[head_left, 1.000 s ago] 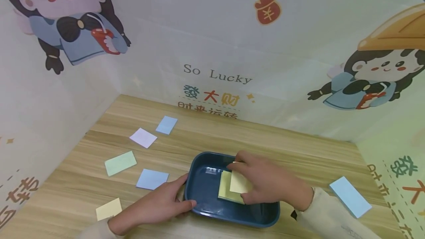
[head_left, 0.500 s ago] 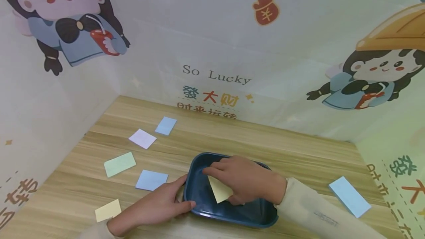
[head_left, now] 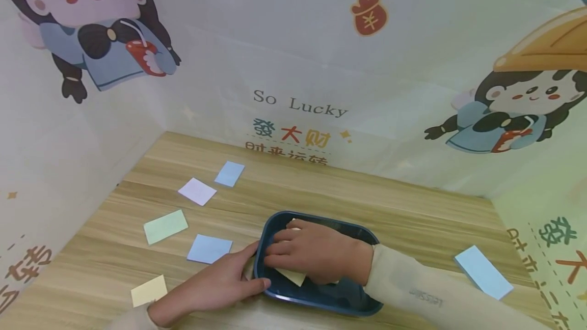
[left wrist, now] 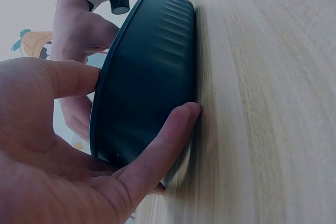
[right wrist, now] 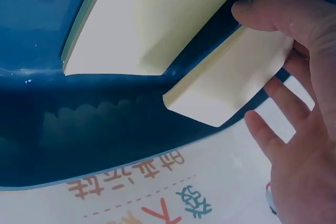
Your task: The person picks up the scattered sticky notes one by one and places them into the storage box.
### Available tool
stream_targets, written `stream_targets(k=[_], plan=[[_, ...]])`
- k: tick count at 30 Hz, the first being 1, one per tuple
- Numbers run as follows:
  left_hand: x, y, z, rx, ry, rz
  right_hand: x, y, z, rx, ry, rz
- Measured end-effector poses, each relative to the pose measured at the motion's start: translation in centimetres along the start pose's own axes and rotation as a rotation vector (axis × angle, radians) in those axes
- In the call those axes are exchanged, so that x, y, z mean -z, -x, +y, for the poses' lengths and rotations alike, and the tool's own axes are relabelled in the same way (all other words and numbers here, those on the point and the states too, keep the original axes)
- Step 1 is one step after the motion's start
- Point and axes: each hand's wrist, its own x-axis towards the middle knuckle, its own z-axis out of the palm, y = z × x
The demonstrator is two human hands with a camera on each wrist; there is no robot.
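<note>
Right hand (head_left: 316, 253) down inside the dark blue oval plastic tray (head_left: 321, 297), fingers lightly bent around a pale yellow sticky-note pad (right wrist: 231, 80), thumb on its top edge; a second pale yellow pad (right wrist: 142, 22) flat on the tray floor just beside it, at 10 o'clock in the right wrist view. Left hand (head_left: 215, 284) gripping the tray's left end at 9 o'clock, thumb over the rim, fingers curled under the wall against the light wooden table (head_left: 412, 208). Tray near the front edge of the table, at 6 o'clock.

Loose on the wood, well apart from the tray: blue paper note (head_left: 209, 248) at 9 o'clock, yellow note (head_left: 149, 290) at 8 o'clock, green note (head_left: 165, 226), lilac note (head_left: 197, 191) and light blue note (head_left: 229, 173) toward 10 and 11 o'clock, long light blue card (head_left: 483, 272) at 3 o'clock. Printed cartoon screen (head_left: 298, 65) closing three sides. Nothing between hands and tray.
</note>
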Motion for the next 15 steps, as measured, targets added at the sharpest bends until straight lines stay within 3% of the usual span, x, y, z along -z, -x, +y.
stream_targets(k=[4,15], plan=[[-0.04,0.06,0.05,0.004,-0.023,0.008,-0.17,-0.46,-0.16,0.060,0.075,0.006],[-0.01,0.10,0.20,0.001,-0.034,0.013,-0.92,-0.62,-0.10,0.077,0.085,0.022]])
